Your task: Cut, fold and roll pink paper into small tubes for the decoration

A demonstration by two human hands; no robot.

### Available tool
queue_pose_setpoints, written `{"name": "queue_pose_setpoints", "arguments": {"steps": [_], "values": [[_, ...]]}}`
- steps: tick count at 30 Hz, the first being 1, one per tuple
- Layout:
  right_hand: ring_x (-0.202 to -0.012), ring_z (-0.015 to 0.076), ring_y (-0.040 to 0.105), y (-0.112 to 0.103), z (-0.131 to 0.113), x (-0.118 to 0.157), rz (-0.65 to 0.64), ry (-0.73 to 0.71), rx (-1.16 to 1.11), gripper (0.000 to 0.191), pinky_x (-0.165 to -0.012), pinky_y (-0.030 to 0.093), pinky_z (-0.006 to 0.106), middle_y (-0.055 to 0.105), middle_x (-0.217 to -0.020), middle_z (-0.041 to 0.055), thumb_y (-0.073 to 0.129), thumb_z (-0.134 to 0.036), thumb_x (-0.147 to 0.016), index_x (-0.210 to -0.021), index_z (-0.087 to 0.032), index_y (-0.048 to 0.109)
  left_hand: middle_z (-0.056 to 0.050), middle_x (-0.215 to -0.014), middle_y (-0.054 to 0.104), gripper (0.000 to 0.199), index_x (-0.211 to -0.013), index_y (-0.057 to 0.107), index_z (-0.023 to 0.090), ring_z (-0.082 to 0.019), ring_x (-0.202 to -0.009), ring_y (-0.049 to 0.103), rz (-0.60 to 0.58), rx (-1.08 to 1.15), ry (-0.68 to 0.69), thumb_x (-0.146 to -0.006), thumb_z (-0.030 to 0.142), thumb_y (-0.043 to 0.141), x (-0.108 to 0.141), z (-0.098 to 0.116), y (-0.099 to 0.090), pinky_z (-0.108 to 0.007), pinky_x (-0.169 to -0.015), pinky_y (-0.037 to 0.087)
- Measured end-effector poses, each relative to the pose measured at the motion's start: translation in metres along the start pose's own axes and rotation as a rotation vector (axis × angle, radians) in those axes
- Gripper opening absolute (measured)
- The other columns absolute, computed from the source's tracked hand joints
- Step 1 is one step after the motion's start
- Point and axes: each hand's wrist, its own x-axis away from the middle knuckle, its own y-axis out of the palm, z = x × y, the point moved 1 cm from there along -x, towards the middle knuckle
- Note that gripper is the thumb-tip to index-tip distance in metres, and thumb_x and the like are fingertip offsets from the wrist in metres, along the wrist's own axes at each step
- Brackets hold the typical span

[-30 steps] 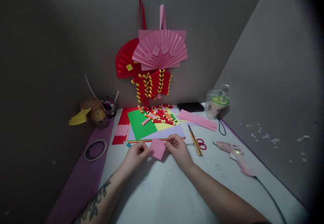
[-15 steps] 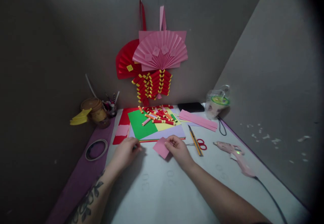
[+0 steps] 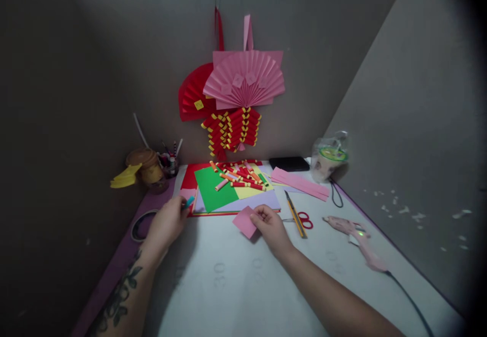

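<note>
My left hand point(image 3: 167, 224) is closed at the left edge of the paper stack, with a small bright-blue thing point(image 3: 189, 202), like the end of a pen, poking out from its fingers. Most of that thing is hidden by the hand. Between thumb and fingers, my right hand point(image 3: 271, 228) pinches a pink paper square point(image 3: 245, 222) by its right corner, just in front of the stack. Sheets of coloured paper, a green sheet point(image 3: 215, 190) on top, lie behind both hands. Small rolled paper tubes point(image 3: 247, 185) are heaped on them.
Right of my right hand lie a yellow utility knife point(image 3: 296, 215), red-handled scissors point(image 3: 305, 221) and a pink glue gun point(image 3: 357, 238) with a cord. Pink strips point(image 3: 300, 183) and a lidded cup point(image 3: 331, 162) are behind. At left is a tape roll point(image 3: 140, 225). Paper fans point(image 3: 245, 80) hang on the wall.
My left hand has moved left and slightly up, and the blue thing now shows in its fingers. My right hand keeps its pinch on the pink square. The view has shifted slightly.
</note>
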Motion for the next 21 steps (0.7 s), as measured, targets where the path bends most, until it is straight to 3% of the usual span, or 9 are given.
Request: {"name": "queue_pose_setpoints", "arguments": {"steps": [3,9,17,21], "values": [[-0.055,0.0115,0.04,0.001,0.002,0.0,-0.003,-0.005,0.02,0.035,-0.053,0.032,0.024,0.044,-0.059,-0.0049,0.069,-0.05,-0.07,-0.072,-0.019,0.053,-0.013,-0.099,0.066,0.046,-0.12,0.05,0.011,-0.025,-0.087,0.063,0.176,0.197,-0.144,-0.084,0.039,0.045,-0.011,-0.021,0.012,-0.035,-0.074,0.049],[-0.055,0.0117,0.04,0.002,0.004,0.001,-0.022,-0.003,0.023,0.034,-0.053,0.032,0.024,0.044,-0.059,-0.0047,0.069,-0.05,-0.071,-0.073,-0.02,0.053,-0.013,-0.111,0.067,0.037,-0.107,0.064,0.016,-0.026,-0.105,0.061,0.139,0.154,0.001,-0.083,0.03,0.039,-0.016,-0.036,0.04,-0.037,-0.094,0.045],[-0.055,0.0119,0.041,0.001,0.001,0.001,-0.019,-0.003,0.023,0.032,-0.053,0.032,0.024,0.045,-0.058,-0.0047,0.069,-0.047,-0.071,-0.072,-0.019,0.054,-0.012,-0.106,0.069,0.036,-0.103,0.067,0.016,-0.026,-0.1,0.062,0.144,0.142,0.01,-0.081,0.024,0.04,-0.015,-0.038,0.037,-0.036,-0.09,0.047],[-0.059,0.0142,0.047,0.001,0.001,0.001,-0.015,-0.023,0.028,0.027,-0.057,0.038,0.026,0.052,-0.063,-0.0018,0.066,-0.044,-0.073,-0.076,-0.019,0.058,-0.014,-0.107,0.069,0.037,-0.105,0.066,0.015,-0.026,-0.1,0.062,0.135,0.131,0.01,-0.082,0.026,0.039,-0.014,-0.036,0.036,-0.036,-0.09,0.047]]}}
